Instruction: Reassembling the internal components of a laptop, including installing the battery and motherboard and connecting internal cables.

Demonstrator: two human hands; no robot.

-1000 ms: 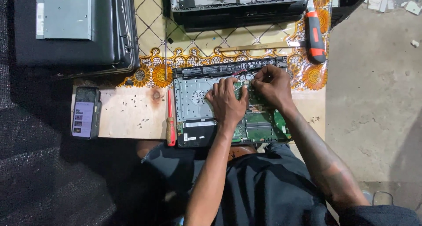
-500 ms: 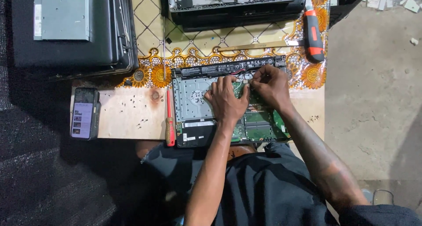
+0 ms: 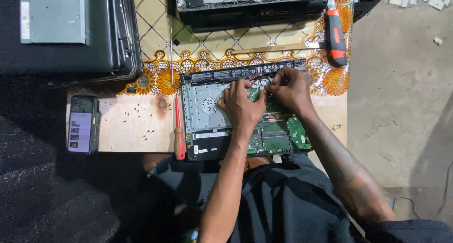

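Both hands down inside opened laptop [image 3: 245, 113], near edge of wooden board [image 3: 132, 125].

Laptop base lying flat, bottom cover off, green circuit board [image 3: 278, 134] exposed at right, grey metal plate at left, long black battery [image 3: 236, 74] along far edge. Left hand [image 3: 240, 106] palm-down over centre, fingers curled, tips pressing near a small part; whether anything gripped, cannot tell. Right hand [image 3: 288, 89] just right of it, fingers pinched together at far edge beside battery; object in the pinch too small to make out. Small red-handled screwdriver [image 3: 179, 129] touching laptop's left side. Loose screws [image 3: 134, 113] scattered on board. Phone [image 3: 82, 125], screen lit, at board's left end. Larger orange-and-black screwdriver [image 3: 336, 35] on flowered cloth [image 3: 160, 30], far right. Second dismantled laptop [image 3: 250, 4] at far edge; dark stacked machines [image 3: 71, 30] far left.
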